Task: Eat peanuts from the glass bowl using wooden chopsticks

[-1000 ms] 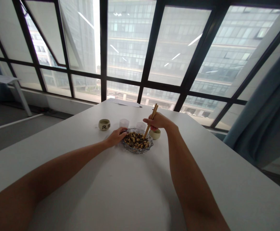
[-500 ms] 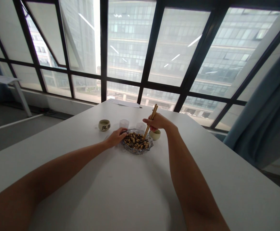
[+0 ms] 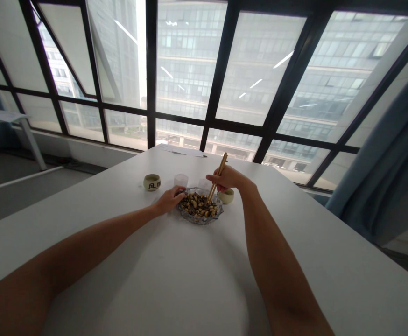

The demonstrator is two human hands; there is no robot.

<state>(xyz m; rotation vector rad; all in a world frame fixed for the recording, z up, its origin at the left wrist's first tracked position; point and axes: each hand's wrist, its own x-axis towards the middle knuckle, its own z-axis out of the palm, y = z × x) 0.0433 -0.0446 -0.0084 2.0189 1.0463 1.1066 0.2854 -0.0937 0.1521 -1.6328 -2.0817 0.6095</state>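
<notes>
A clear glass bowl (image 3: 200, 221) with a wavy rim stands on the white table, filled with a mix of dark seeds and pale, peanut-like pieces (image 3: 196, 205). My left hand (image 3: 169, 200) grips the bowl's left rim, thumb toward the inside. In my right hand (image 3: 228, 178) is a pair of wooden chopsticks (image 3: 222, 163), slanting down with their tips among the pieces at the bowl's right side. Whether the tips pinch a piece is too small to tell. Behind and below my right hand sits a pale ceramic cup (image 3: 227, 196), partly hidden.
Another pale cup (image 3: 151, 182) with dark characters is left of the bowl. Two clear plastic cups stand behind the bowl, the left cup (image 3: 181, 180) plainer to see. Paper sheets (image 3: 181, 150) lie at the white table's (image 3: 176, 280) far edge, before the windows.
My right hand and the chopsticks have shifted slightly left, with the tips still in the bowl. My left hand keeps its place on the rim.
</notes>
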